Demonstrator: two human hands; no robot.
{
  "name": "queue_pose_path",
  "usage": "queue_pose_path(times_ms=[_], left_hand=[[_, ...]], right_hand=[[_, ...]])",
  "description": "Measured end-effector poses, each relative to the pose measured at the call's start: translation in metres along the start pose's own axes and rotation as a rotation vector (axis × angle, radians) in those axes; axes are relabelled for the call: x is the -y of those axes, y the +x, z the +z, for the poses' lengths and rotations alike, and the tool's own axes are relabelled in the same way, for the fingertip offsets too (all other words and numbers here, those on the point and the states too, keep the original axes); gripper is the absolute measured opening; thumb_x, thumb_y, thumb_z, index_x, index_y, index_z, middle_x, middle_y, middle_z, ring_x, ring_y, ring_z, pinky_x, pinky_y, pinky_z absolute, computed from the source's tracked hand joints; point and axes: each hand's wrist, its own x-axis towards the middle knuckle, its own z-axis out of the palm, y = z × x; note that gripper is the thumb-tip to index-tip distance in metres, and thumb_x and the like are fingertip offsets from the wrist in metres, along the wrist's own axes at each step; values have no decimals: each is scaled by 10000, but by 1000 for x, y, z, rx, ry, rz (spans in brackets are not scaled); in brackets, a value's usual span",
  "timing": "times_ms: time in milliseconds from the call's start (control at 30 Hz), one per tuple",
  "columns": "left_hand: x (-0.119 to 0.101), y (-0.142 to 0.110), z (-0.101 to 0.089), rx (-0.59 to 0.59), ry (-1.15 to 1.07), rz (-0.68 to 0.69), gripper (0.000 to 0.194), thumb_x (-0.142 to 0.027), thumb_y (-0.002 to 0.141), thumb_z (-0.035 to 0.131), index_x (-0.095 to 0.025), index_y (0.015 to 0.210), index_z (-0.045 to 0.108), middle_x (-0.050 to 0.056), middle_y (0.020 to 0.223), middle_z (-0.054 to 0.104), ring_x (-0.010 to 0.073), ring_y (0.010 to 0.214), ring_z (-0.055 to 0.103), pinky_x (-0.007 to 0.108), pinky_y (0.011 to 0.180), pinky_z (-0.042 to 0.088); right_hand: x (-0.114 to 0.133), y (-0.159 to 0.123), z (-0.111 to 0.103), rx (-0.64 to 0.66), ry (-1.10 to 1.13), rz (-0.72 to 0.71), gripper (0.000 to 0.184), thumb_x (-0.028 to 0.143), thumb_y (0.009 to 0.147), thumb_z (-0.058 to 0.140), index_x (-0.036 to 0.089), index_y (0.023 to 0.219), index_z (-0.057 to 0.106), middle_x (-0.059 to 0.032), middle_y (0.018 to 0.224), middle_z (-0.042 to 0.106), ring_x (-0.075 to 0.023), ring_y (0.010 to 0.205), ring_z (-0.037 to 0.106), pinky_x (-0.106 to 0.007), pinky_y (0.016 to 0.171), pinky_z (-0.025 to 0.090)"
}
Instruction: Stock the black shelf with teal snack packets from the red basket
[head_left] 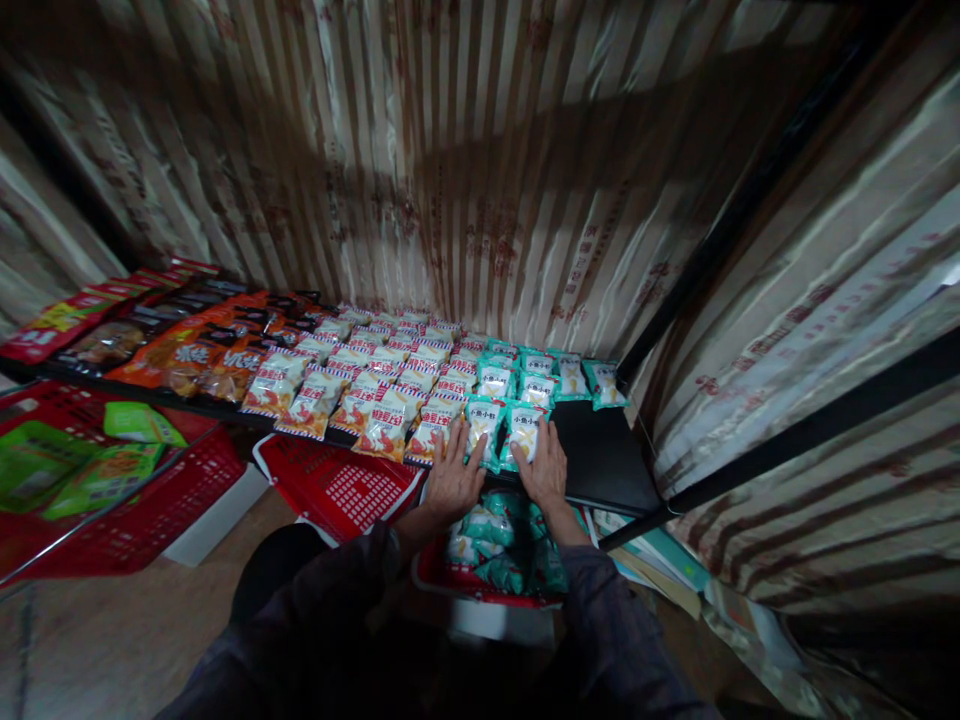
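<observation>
Two teal-and-white snack bags stand side by side at the shelf's front edge, a left bag [482, 420] and a right bag [525, 428]. My left hand [454, 478] reaches the lower left of the left bag, fingers spread and extended. Against the lower part of the right bag lies my right hand [547, 468], its thumb and fingers apart. Both hands touch the bags without a visible closed grip. Behind them are more teal bags [538, 388] in rows. Below my hands, a red basket [555, 602] holds several similar teal bags [495, 540], partly hidden by my arms.
The black shelf [604, 450] carries white-and-red snack bags [386, 415], orange bags [187, 345] and red packs [60, 325] leftward. A red basket [187, 490] with green packs [49, 465] stands left. Another red basket [337, 480] is nearer. A black post [705, 255] rises right, before striped curtains [480, 150].
</observation>
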Motion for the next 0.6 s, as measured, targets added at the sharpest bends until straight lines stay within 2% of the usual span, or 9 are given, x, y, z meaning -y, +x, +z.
queue_pose_path(times_ms=[233,333,433,500,567,600], left_hand=[[-5,3,-4,3,-17,1,575,-344,938,446,-146,1470,356,190,1577,196,345,1478,70,611,1154,126],[-12,-3,-15,-31,-51,7,529,-311,937,437,-137,1436,413,171,1566,259,329,1480,101,585,1169,136],[-17,-23,-24,-9,-141,84,422,-229,947,370,-150,1329,531,120,1487,436,279,1466,202,512,1170,230],[-19,-44,-23,87,-241,203,391,-187,943,337,-174,1230,601,90,1344,588,245,1405,349,449,1125,336],[-23,-63,-13,265,-319,299,359,-172,919,372,-184,1162,636,97,1203,668,229,1249,535,399,1039,436],[-25,-70,-6,358,-329,288,334,-165,898,408,-186,1128,649,106,1156,684,225,1152,601,383,994,470]], right_hand=[[0,-1,-2,-61,80,-2,727,580,911,344,144,1486,255,-221,1525,299,-349,1400,315,-545,1078,329],[4,-8,-16,-134,142,-57,676,505,939,307,130,1494,215,-214,1511,327,-317,1408,314,-537,1088,333],[6,-29,-36,-169,222,-198,597,417,954,290,119,1472,264,-195,1433,449,-270,1356,404,-492,1092,363],[6,-48,-45,-99,265,-284,527,391,951,317,139,1409,385,-171,1333,553,-259,1266,504,-467,1054,418],[3,-66,-47,33,292,-346,444,372,951,337,174,1309,510,-135,1193,648,-244,1129,601,-432,986,480],[1,-74,-45,118,296,-365,408,361,955,336,188,1247,563,-116,1128,679,-230,1068,631,-406,957,498]])
